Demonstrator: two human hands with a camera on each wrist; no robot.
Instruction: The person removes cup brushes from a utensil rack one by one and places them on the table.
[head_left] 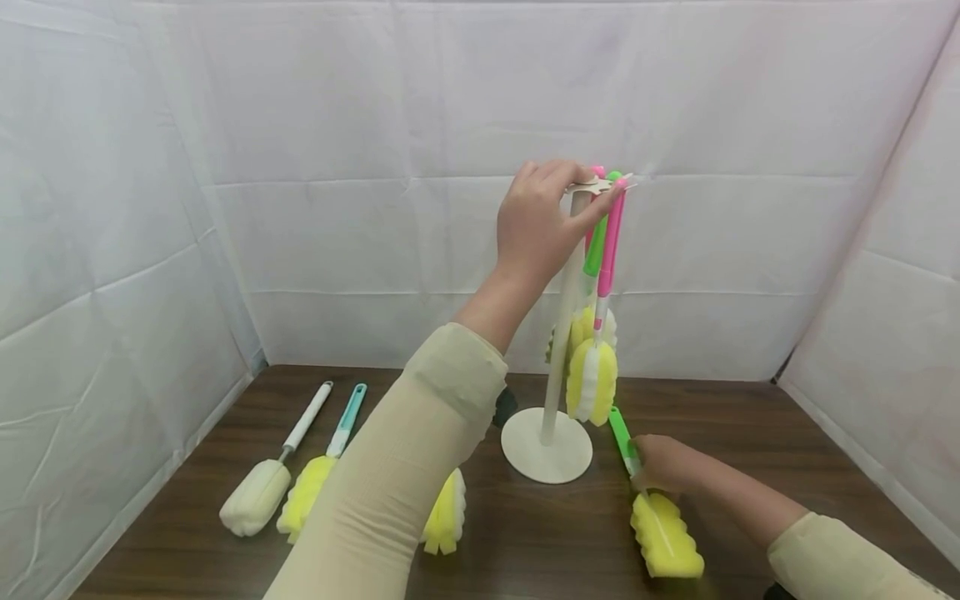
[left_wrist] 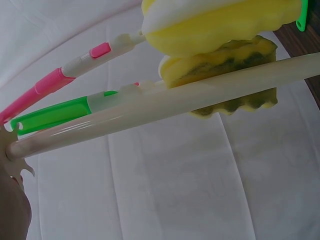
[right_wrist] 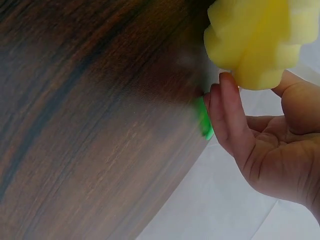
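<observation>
Nearest to me, my right hand [head_left: 663, 467] rests low on the dark wooden table [head_left: 750, 450], fingers curled around the neck of a green-handled sponge brush [head_left: 651, 508]. That brush lies flat on the table just right of the stand's base, its yellow sponge head toward me and the green handle pointing away. The right wrist view confirms the fingers [right_wrist: 227, 115] against the sponge and handle.

To the left, partly behind my left sleeve [head_left: 397, 467], a yellow-and-white sponge [head_left: 447, 512] lies on the table. Farther left lie a teal-handled brush [head_left: 324, 471] with a yellow head and, just beside it, a white-handled brush [head_left: 273, 475] with a white head; the two are roughly parallel.

In the middle stands a white stand [head_left: 558, 333], upright on a round base. My left hand [head_left: 540, 221] is raised at its top, fingers bent around the hook crown; whether it grips the crown or a handle there, I cannot tell. Two brushes hang from the top: a pink-handled brush [head_left: 609, 258] in front and a green-handled hanging brush [head_left: 596, 242] behind, sponge heads down, close against the pole.

White cloth walls [head_left: 375, 125] close the scene behind.
</observation>
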